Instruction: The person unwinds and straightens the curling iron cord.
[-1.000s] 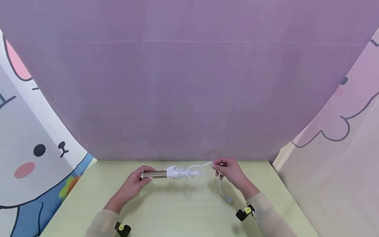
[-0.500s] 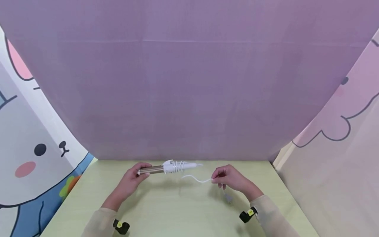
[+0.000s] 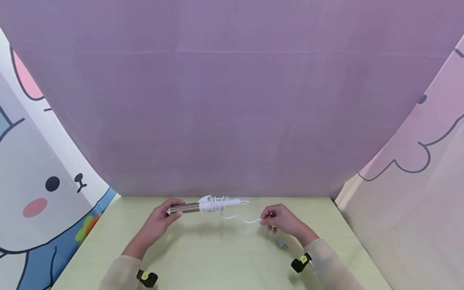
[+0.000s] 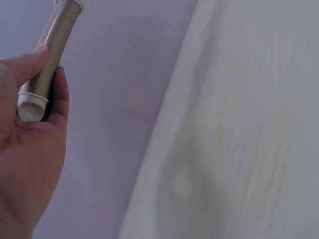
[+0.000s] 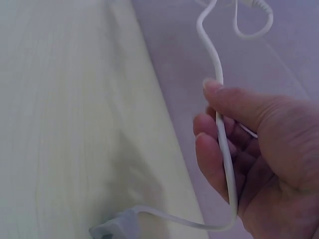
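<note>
white cord now sags low between the hands, where a second ago it ran high and taut. left hand grips the curling iron by its metal barrel above the table; right hand pinches the cord, plug dangling below. another loop looks to be going round the handle.

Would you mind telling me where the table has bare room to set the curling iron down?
The table is bare between the two forearms, and along its left edge. It is crowded only by the right hand, where the cord and plug trail.
</note>
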The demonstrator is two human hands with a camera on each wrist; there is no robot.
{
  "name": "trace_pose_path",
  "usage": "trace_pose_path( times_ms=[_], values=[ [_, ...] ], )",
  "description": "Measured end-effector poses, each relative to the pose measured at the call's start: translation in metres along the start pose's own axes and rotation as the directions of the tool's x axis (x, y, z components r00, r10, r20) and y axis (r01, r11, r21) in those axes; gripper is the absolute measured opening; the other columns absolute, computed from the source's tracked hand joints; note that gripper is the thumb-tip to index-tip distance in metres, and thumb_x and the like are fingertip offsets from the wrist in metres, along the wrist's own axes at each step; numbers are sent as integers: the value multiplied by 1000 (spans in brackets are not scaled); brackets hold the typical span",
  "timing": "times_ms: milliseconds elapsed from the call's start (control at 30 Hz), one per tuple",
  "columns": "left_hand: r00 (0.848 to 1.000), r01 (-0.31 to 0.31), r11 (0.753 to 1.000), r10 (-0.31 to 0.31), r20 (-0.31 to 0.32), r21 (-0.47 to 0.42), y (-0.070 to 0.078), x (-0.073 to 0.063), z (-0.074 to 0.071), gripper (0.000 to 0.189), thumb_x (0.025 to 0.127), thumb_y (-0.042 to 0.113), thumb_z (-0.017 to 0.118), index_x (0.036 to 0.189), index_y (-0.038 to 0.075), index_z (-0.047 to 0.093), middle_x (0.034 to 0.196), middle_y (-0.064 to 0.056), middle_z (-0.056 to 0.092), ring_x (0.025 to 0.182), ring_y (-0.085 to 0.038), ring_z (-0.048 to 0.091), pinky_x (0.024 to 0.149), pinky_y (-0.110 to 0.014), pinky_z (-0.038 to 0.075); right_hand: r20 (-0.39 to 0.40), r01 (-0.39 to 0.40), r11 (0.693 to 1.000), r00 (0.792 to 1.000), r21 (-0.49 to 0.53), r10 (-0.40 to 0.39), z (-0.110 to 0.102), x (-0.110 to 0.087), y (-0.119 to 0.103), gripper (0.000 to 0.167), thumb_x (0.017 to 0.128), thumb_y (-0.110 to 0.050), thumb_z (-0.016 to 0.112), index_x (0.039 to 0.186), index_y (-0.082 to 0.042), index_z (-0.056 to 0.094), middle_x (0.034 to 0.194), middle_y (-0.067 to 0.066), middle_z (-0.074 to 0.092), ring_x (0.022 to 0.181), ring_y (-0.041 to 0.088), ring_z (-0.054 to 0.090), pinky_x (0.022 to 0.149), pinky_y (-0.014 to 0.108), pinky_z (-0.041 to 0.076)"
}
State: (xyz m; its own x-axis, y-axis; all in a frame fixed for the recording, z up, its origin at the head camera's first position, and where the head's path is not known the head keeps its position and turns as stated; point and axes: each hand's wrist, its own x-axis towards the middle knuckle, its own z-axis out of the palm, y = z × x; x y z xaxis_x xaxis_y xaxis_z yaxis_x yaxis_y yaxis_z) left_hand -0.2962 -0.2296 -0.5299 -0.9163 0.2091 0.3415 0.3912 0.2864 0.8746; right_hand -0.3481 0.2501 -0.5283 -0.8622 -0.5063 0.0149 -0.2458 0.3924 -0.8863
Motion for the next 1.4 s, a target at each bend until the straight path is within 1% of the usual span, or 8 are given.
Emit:
trace_pose_path(
  times_ms=[100, 233, 367, 467, 700, 967, 1167, 1400],
  values=[
    [1000, -1, 1000, 1, 9, -9, -1, 0, 0, 29, 108, 8, 72, 137, 7, 68, 120, -18, 68, 94, -16, 59, 76, -29, 50, -44, -20, 1000, 999, -8, 20, 0, 2, 3, 8, 102, -9, 81, 99, -3, 77, 97, 30, 71, 69, 27, 69, 55, 33, 57],
    [1000, -6, 1000, 6, 26, -20, -2, 0, 1, 28, 108, 9, 73, 136, 8, 68, 122, -19, 68, 98, -19, 62, 80, -29, 52, -122, -43, 999, 992, 16, 45, 1, 6, 5, 10, 101, -9, 82, 99, -1, 76, 92, 24, 72, 68, 25, 68, 55, 40, 59],
    [999, -2, 1000, 3, 51, -27, -1, -1, 4, 28, 108, 9, 73, 135, 8, 68, 123, -24, 67, 98, -21, 62, 80, -30, 53, -211, -67, 995, 974, 76, 82, 3, 11, 6, 14, 100, -10, 83, 101, 2, 75, 86, 16, 72, 68, 25, 67, 55, 41, 59],
    [997, 5, 1000, -4, 71, -18, 1, -2, 6, 29, 108, 10, 73, 136, 7, 68, 122, -25, 66, 93, -20, 60, 77, -30, 51, -272, -75, 989, 956, 125, 107, 4, 16, 7, 15, 101, -11, 82, 102, 3, 75, 84, 14, 70, 69, 25, 67, 55, 37, 58],
    [995, 40, 999, -43, 90, 36, 0, -3, 10, 28, 107, 14, 75, 134, 16, 70, 117, -10, 69, 87, -18, 56, 72, -31, 49, -359, -22, 975, 928, 220, 102, 2, 22, 7, 15, 102, -9, 81, 105, 4, 74, 87, 7, 70, 71, 20, 67, 55, 29, 57],
    [993, 54, 998, -56, 107, 26, -3, -3, 11, 28, 107, 13, 75, 134, 14, 70, 119, -14, 67, 89, -20, 57, 72, -30, 48, -369, 47, 954, 927, 294, 68, -4, 16, 0, 17, 101, -7, 80, 107, 7, 73, 84, 7, 70, 69, 19, 65, 58, 30, 58],
    [998, 31, 999, -32, 51, 24, -7, -3, 10, 30, 106, 10, 75, 135, 10, 69, 116, -18, 68, 85, -18, 56, 70, -31, 48, -343, 81, 958, 939, 274, 19, -10, 8, -7, 17, 102, -6, 79, 109, 8, 73, 85, 14, 70, 70, 18, 66, 60, 30, 58],
    [1000, 28, 999, -28, -4, 24, -7, -3, 7, 30, 107, 10, 74, 137, 9, 69, 115, -17, 66, 89, -18, 58, 72, -31, 49, -283, 121, 965, 958, 232, -51, -16, -4, -12, 11, 101, -3, 79, 103, 5, 73, 85, 18, 69, 70, 27, 67, 62, 31, 58]
  ],
)
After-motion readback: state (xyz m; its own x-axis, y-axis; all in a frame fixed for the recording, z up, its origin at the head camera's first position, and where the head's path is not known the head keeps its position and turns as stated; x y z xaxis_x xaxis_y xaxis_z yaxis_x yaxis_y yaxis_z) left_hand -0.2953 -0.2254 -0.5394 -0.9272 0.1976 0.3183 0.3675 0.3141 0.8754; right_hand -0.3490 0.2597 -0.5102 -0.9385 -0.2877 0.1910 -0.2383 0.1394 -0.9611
